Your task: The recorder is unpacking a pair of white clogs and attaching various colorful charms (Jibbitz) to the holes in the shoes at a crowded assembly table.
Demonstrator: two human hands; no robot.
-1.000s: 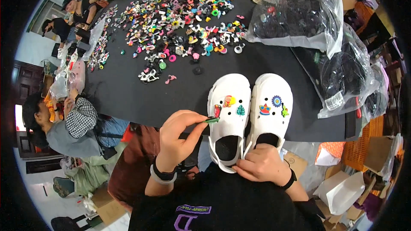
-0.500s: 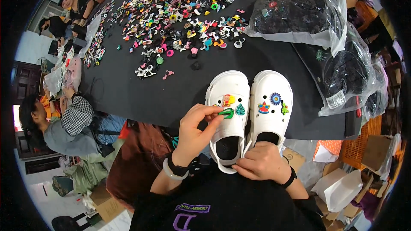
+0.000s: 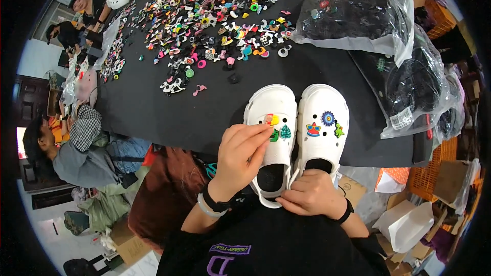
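Two white clogs (image 3: 323,99) stand side by side with their toes pointing away from me. My left hand (image 3: 240,156) is closed in a pinch over the left clog (image 3: 271,97). Its fingertips meet a green shoe charm (image 3: 275,135), partly hidden by them, and reach the lower edge of a red-and-yellow charm (image 3: 272,119). A green leaf charm (image 3: 285,132) sits beside these. On the other clog are a blue flower charm (image 3: 328,118), a watermelon charm with sunglasses (image 3: 313,130) and a green charm (image 3: 338,130). My right hand (image 3: 313,193) grips the clogs at their heel ends.
A large heap of colourful shoe charms (image 3: 204,20) covers the far part of the black table (image 3: 174,117). Clear plastic bags with black contents (image 3: 353,10) lie at the right. Another person (image 3: 76,143) sits at the left; an orange crate (image 3: 434,168) stands at the right.
My left fingers have moved slightly up over the charms; the green charm now lies lower-right of the fingertips, partly covered. My right hand stays put. White clogs have appeared at the far left.
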